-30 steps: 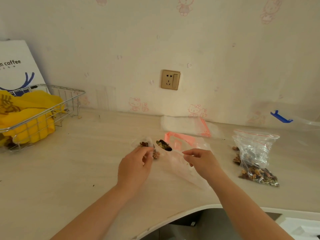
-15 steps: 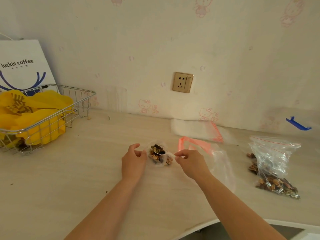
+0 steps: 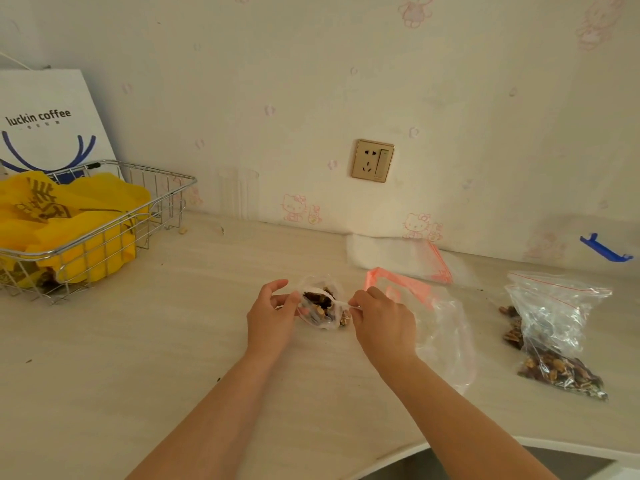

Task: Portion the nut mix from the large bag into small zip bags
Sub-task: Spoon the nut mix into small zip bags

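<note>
A small clear zip bag (image 3: 322,306) holding nut mix sits on the table's middle. My left hand (image 3: 273,315) pinches its left top edge and my right hand (image 3: 382,317) pinches its right top edge, with the rim stretched between them. The large clear bag of nut mix (image 3: 554,327), with a red zip line, lies at the right with a few nuts loose beside it. Under my right wrist lies an empty clear bag with a red zip strip (image 3: 446,327).
A stack of empty zip bags (image 3: 398,256) lies by the wall. At the left, a wire basket (image 3: 100,237) holds yellow bags, with a white paper bag (image 3: 45,123) behind it. A blue clip (image 3: 604,249) is at the far right. The table's front edge curves below my right arm.
Both hands came together on the small bag of nuts and now pull its top edge taut between them. The camera has moved closer and tilted.
</note>
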